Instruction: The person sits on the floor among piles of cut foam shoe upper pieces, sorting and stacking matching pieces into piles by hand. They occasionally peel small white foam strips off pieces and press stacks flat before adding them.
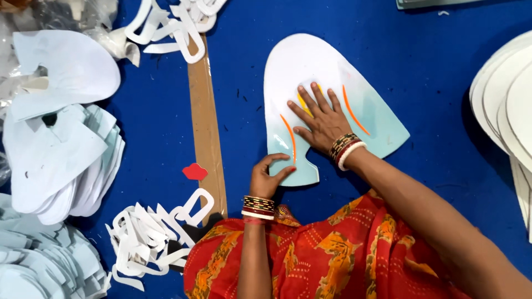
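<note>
- The right hand lies flat on the pale blue shaped sheet, fingers spread apart and pressing down, clamped on nothing.
- The left hand sits at the sheet's near edge, thumb and fingers curled and pinching the lower lip of the sheet beside the notch.
- The sheet itself rests on the blue table, roughly in the middle of the view, its rounded end pointing away from the person.
- Orange curved lines and a yellow mark show on the sheet on both sides of the right hand; whether they are printed, glued or cut I cannot tell.
- On the far left, a fanned stack of white and pale blue cut pieces lies well apart from the hands; by the look of it, a good many pieces are already shaped.
- White offcut strips pile up near the left elbow, and more white scraps lie at the top, so trimming work seems well underway.
- At the right edge, a stack of plain white sheets sits untouched, which I judge to be stock not yet handled.
- A brown tape strip runs along the table, with a small red lip-shaped piece touching it.
- Judgement: one piece is in hand, a pile done, a pile waiting.
</note>
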